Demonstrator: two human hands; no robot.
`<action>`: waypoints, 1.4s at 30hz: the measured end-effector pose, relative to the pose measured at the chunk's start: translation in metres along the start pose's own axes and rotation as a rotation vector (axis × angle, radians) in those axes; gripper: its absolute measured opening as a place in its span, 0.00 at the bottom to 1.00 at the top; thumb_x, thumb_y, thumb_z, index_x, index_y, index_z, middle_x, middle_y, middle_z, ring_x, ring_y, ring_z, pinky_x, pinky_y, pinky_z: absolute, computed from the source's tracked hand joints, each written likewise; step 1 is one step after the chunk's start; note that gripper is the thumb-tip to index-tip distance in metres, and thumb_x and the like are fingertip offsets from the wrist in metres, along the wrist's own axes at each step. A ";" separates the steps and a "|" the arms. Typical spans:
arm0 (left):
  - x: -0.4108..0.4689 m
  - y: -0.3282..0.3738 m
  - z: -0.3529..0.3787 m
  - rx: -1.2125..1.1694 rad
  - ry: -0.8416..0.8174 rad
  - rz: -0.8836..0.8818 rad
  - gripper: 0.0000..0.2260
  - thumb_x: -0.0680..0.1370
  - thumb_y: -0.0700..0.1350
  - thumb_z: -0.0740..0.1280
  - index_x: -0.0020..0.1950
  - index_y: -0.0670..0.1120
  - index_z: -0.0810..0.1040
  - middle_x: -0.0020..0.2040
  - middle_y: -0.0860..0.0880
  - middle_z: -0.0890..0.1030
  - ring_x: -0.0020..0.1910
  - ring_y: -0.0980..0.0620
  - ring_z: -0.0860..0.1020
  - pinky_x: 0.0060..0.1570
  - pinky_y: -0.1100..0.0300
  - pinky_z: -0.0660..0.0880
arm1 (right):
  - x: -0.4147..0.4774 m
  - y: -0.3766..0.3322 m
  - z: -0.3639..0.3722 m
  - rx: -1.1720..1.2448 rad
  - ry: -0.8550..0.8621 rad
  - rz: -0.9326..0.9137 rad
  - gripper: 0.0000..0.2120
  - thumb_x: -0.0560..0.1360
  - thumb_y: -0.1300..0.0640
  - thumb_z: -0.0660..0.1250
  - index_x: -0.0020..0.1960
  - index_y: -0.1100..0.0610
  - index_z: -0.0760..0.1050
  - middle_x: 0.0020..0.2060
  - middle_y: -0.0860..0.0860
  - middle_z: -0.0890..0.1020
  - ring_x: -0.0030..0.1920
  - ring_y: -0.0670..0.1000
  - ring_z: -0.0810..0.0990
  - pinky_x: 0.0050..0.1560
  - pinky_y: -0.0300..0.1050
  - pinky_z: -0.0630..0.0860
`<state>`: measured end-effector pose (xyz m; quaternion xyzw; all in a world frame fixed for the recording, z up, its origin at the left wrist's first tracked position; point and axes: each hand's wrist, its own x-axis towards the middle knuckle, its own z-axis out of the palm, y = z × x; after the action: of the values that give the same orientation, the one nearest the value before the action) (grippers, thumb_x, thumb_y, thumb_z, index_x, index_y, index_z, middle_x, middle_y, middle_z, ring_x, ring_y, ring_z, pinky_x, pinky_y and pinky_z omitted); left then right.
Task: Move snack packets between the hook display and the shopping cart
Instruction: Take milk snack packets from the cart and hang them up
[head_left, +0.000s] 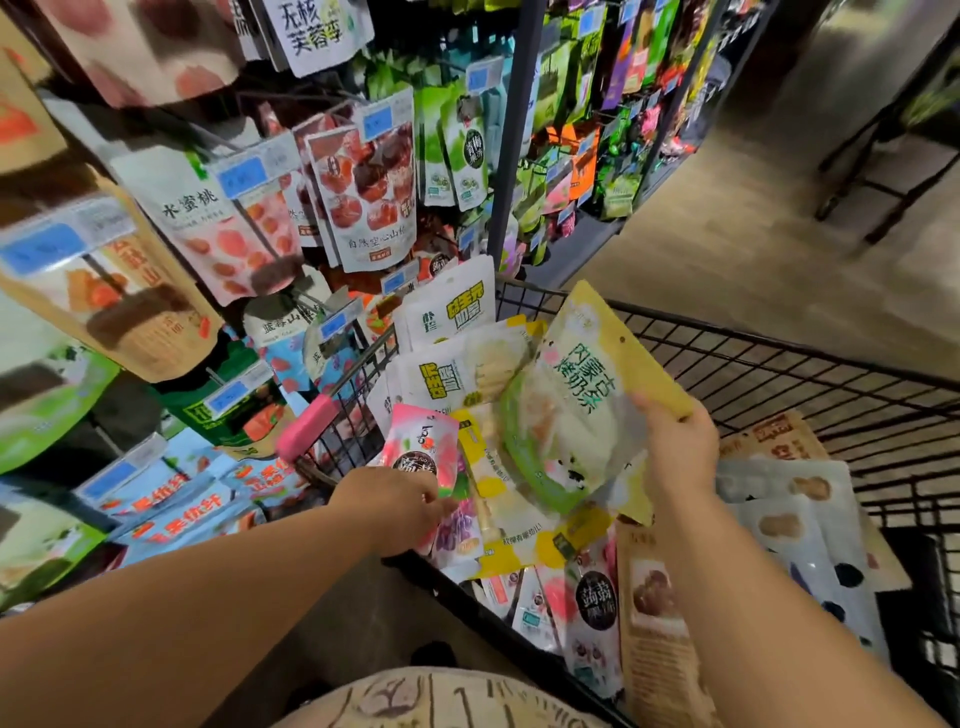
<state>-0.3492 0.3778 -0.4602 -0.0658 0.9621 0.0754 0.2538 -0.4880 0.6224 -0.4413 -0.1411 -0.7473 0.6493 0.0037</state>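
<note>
We are recording the right hand (675, 452) gripping a yellow and green packet (566, 415) by one corner of its yellow strip, with the thumb lying over the front and the fingers curling behind. The packet is hanging tilted above the heap inside the shopping cart (779, 332), well clear of the hooks.

The left hand (395, 501) is reaching over the cart's near left corner. Its fingertips are closing in a narrow pinch on the lower edge of a pink packet (426, 452). That packet is standing roughly upright among the others in the cart.

We are noting white packets (452, 312) with green and yellow lettering leaning against the cart's far left wall. A brown packet (654, 613) is lying flat near the front. A pink bumper (306, 428) is sitting on the cart's left corner, just beside the hook display (260, 208). The display is standing to the left of the cart, and its rows of hanging bags are showing blue price tags.
</note>
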 end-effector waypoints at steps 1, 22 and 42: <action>-0.002 0.001 -0.002 0.009 0.003 0.008 0.20 0.80 0.65 0.48 0.55 0.56 0.74 0.47 0.53 0.81 0.47 0.52 0.77 0.40 0.58 0.68 | -0.002 -0.009 -0.001 0.000 -0.037 -0.042 0.05 0.75 0.55 0.71 0.43 0.50 0.75 0.38 0.46 0.78 0.39 0.47 0.76 0.40 0.43 0.71; -0.009 -0.015 -0.004 -0.148 -0.005 0.240 0.50 0.54 0.84 0.39 0.67 0.62 0.71 0.59 0.51 0.79 0.60 0.50 0.76 0.55 0.56 0.72 | -0.024 -0.036 0.018 0.242 -0.496 0.136 0.10 0.81 0.64 0.60 0.61 0.61 0.73 0.50 0.51 0.83 0.46 0.45 0.84 0.44 0.37 0.79; 0.002 -0.008 0.013 -0.115 0.274 -0.101 0.31 0.78 0.66 0.44 0.43 0.44 0.76 0.36 0.47 0.71 0.42 0.46 0.76 0.40 0.56 0.69 | -0.012 0.049 0.024 -0.043 -0.205 0.641 0.17 0.80 0.45 0.61 0.48 0.60 0.73 0.37 0.52 0.76 0.37 0.51 0.74 0.39 0.46 0.69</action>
<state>-0.3436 0.3720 -0.4728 -0.1384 0.9773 0.1075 0.1193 -0.4711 0.6028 -0.4909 -0.3028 -0.6749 0.6124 -0.2789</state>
